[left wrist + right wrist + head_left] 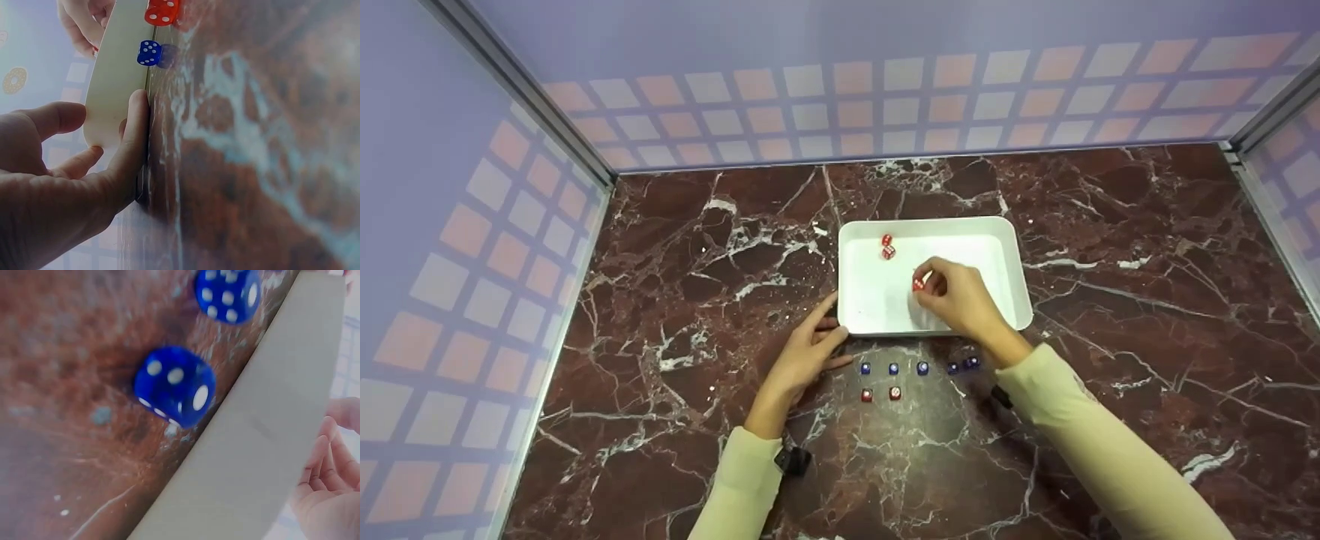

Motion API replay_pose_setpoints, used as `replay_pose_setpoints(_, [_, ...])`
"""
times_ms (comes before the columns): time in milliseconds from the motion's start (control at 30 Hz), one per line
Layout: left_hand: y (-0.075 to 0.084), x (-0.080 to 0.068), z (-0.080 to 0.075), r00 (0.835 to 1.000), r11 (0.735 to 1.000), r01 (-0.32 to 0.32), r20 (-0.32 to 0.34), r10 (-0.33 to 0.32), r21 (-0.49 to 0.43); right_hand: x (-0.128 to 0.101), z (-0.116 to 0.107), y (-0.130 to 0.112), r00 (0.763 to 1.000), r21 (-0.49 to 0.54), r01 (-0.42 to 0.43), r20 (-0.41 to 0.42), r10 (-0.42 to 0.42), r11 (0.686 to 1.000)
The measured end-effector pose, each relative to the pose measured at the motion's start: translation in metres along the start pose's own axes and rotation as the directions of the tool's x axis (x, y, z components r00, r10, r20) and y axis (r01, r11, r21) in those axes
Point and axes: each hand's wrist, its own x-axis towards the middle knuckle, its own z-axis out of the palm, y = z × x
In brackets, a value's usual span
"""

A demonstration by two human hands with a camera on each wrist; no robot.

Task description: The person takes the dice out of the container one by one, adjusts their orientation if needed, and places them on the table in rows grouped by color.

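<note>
A white rectangular tray (1023, 285) lies on the dark red marble table. My right hand (966, 301) is over its inside, pinching a red die (918, 285) between thumb and fingers. Two more red dice (888, 252) lie in the tray near its back left. At the front left corner, my left hand (801, 358) touches the tray with fingers spread; the left wrist view shows its fingertips against the tray's outer wall (107, 73). In front of the tray, several blue dice (893, 369) form a row, with two red dice (895, 393) nearer me.
Blue dice (175, 386) stand close along the tray's front wall, below my right forearm. Patterned panels (885, 105) enclose the table (720, 315) at the back and both sides.
</note>
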Motion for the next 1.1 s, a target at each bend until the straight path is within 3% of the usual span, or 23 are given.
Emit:
replay_pose_setpoints(433, [0.0,0.002,0.0,1.0,1.0,-0.002,-0.011,0.002,-0.005,-0.038,-0.007,-0.008,0.996,-0.06,0.092,0.027,-0.09,0.994])
replay_pose_setpoints(600, [-0.001,0.001,0.001,1.0,1.0,-0.006,-0.007,0.006,-0.001,-0.063,-0.005,-0.01,0.987,-0.064,0.088,0.141,-0.079,0.994])
replay_pose_setpoints(833, [-0.001,0.0,-0.001,1.0,1.0,-0.021,-0.005,0.021,0.003,-0.087,0.004,-0.003,0.944,-0.033,0.141,0.306,-0.124,0.989])
replay_pose_setpoints(933, [-0.001,0.0,-0.001,1.0,1.0,-0.024,-0.005,0.024,0.005,-0.091,0.008,0.001,0.926,-0.031,0.167,0.349,-0.146,0.985])
replay_pose_setpoints(1100, [-0.002,-0.001,0.0,1.0,0.999,-0.028,-0.005,0.028,0.015,-0.096,0.011,0.003,0.917,-0.095,0.205,0.366,-0.158,0.974])
